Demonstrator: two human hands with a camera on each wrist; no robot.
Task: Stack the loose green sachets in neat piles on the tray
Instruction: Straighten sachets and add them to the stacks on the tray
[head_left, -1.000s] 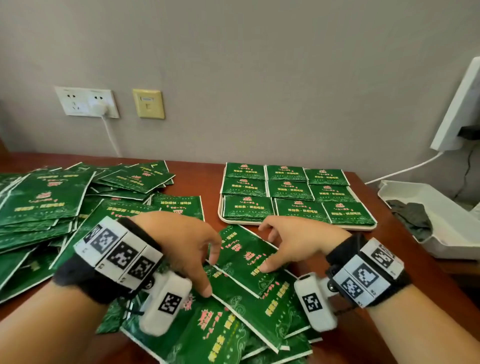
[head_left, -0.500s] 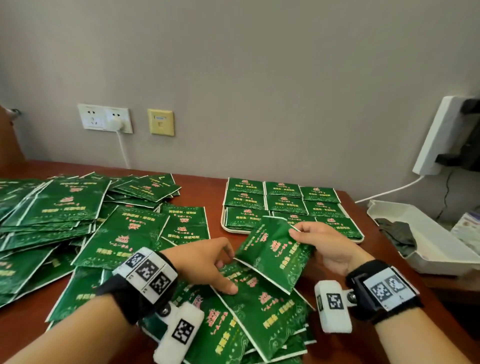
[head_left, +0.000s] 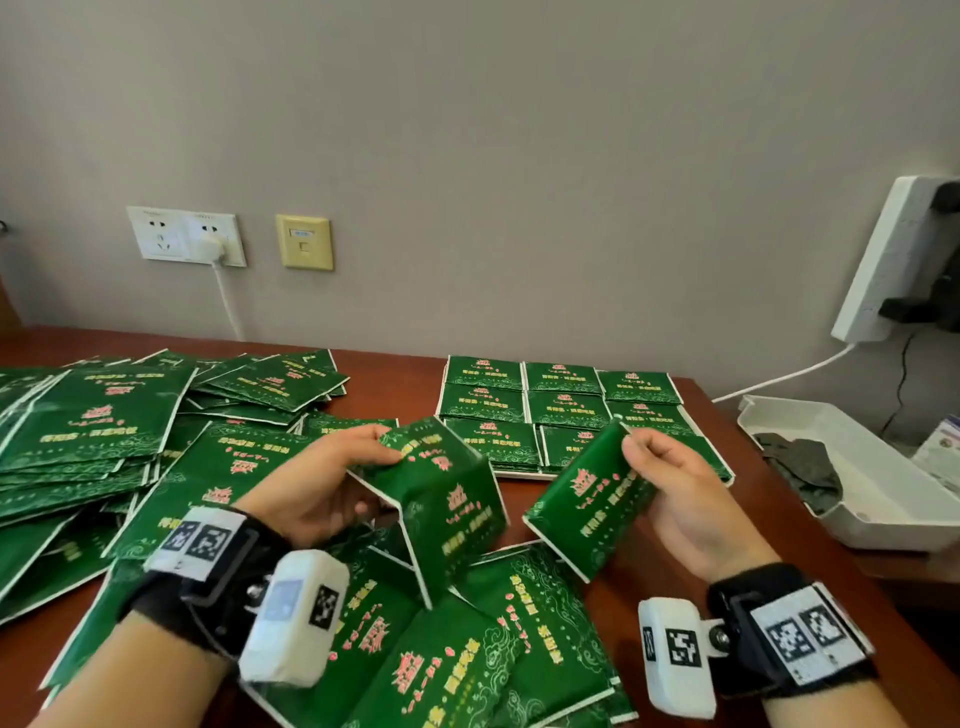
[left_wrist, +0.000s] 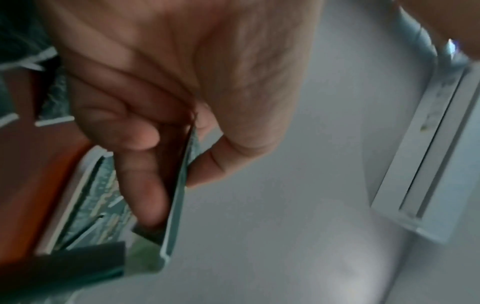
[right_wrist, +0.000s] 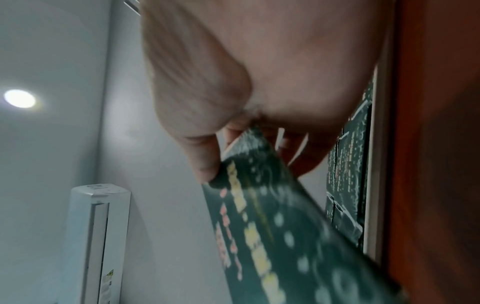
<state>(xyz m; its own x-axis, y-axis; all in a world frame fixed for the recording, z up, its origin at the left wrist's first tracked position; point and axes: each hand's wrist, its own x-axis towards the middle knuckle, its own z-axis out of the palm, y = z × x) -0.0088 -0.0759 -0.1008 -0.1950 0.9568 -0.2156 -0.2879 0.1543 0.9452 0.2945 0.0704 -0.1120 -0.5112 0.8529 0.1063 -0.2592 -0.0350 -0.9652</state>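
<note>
My left hand (head_left: 343, 467) pinches a green sachet (head_left: 447, 499) by its top corner, lifted and tilted above the loose heap; the left wrist view shows the thumb and fingers (left_wrist: 145, 185) clamped on its edge (left_wrist: 176, 205). My right hand (head_left: 660, 467) pinches another green sachet (head_left: 592, 499) in the air just in front of the white tray (head_left: 519, 474); the right wrist view shows that sachet (right_wrist: 272, 226) under the thumb. The tray holds neat piles of sachets (head_left: 563, 402) in rows. Loose sachets (head_left: 467, 649) lie below both hands.
A big spread of loose sachets (head_left: 104, 431) covers the left of the brown table (head_left: 810, 597). A white bin (head_left: 857, 467) with a dark cloth stands at the right. Wall sockets (head_left: 187, 236) and a cable sit behind; a white unit (head_left: 883, 260) hangs at the right.
Both hands rose from the heap. The right hand lifted one sachet and carried it right, towards the tray; the left hand went from pressing the heap to lifting a second sachet.
</note>
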